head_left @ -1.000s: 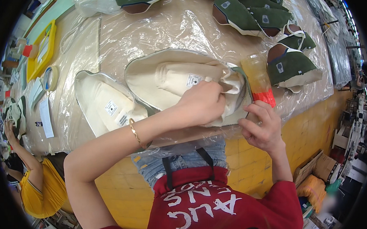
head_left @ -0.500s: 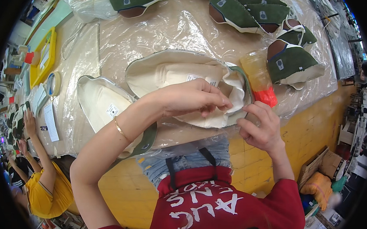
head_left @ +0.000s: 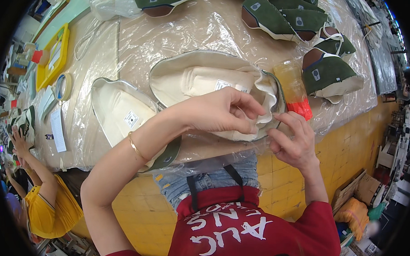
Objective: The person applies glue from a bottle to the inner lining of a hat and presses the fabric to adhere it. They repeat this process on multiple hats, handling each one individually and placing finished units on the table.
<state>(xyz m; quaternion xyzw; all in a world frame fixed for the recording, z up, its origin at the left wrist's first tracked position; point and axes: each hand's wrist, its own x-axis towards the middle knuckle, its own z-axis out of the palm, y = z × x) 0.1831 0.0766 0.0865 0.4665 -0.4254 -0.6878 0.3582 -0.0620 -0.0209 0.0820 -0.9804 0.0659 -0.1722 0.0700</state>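
Note:
A large sewn fabric piece (head_left: 171,79), green outside with a cream lining and an inner label, lies with its opening facing up. Over its right part my left hand (head_left: 227,111) has curled fingers close to the crumpled lining (head_left: 267,91). What those fingers hold, if anything, cannot be made out. My right hand (head_left: 294,140) pinches the rim at the piece's near right end. To the left, partly under my left forearm, lies a second cream-lined piece (head_left: 117,104). A clear jar with a red band (head_left: 294,87) stands just beyond my right hand.
Several green pieces with brown ends (head_left: 330,72) are heaped at the back right; another (head_left: 163,1) lies at the far edge. A yellow tray (head_left: 51,59) and a tape roll (head_left: 63,86) are at left. Clear plastic sheeting (head_left: 137,37) covers the table. A co-worker in yellow (head_left: 53,208) works at far left.
My left hand's fingers have opened slightly from a tighter curl. My right hand stays at the rim. The view has shifted a little, and the co-worker's hand has moved.

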